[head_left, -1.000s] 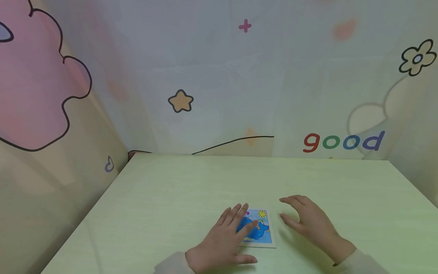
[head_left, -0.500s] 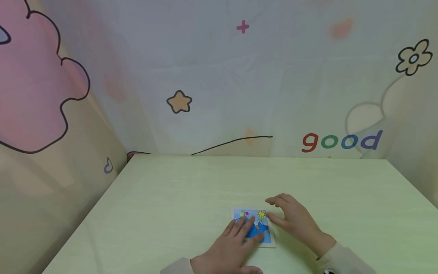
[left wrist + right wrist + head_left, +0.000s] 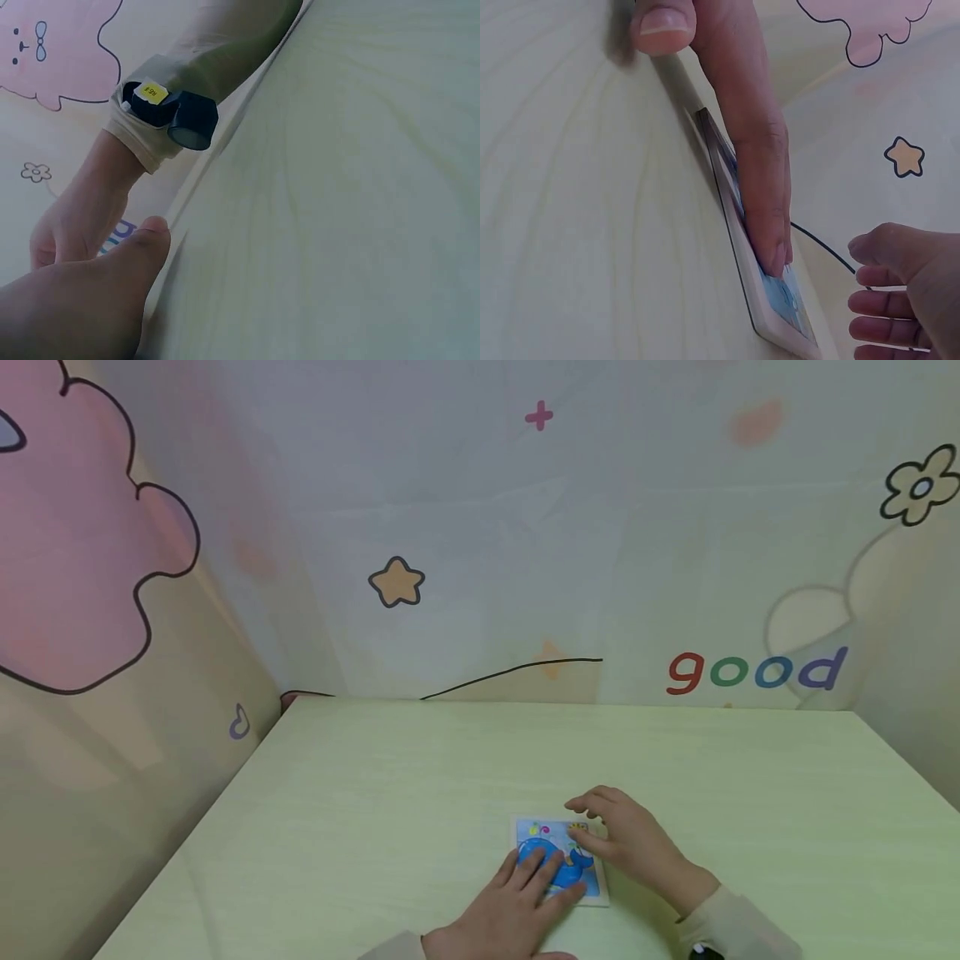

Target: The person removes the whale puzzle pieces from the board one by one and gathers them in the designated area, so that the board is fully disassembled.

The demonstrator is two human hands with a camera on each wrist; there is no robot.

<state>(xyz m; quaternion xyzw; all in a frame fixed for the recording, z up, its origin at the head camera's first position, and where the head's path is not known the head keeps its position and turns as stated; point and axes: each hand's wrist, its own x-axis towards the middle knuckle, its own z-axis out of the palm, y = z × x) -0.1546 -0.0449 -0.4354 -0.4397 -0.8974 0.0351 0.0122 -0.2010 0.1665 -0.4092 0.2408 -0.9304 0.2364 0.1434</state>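
Note:
A square picture board with a pale rim lies flat on the table near its front; it shows a blue whale, a sun and musical notes. My left hand lies over its lower left part, fingers straight and fingertips on the picture, as the right wrist view also shows with the board under them. Over the board's upper right corner hovers my right hand, its fingers loosely bent and nothing between them. The right wrist view shows this right hand raised above the board's surface.
The pale green table reaches back to a cloth backdrop printed with a star, a flower and the word "good". A dark camera is strapped to the right sleeve.
My right hand has moved left, from beside the board to over its upper right corner. The left hand has slid slightly right and toward me, uncovering the board's upper left part.

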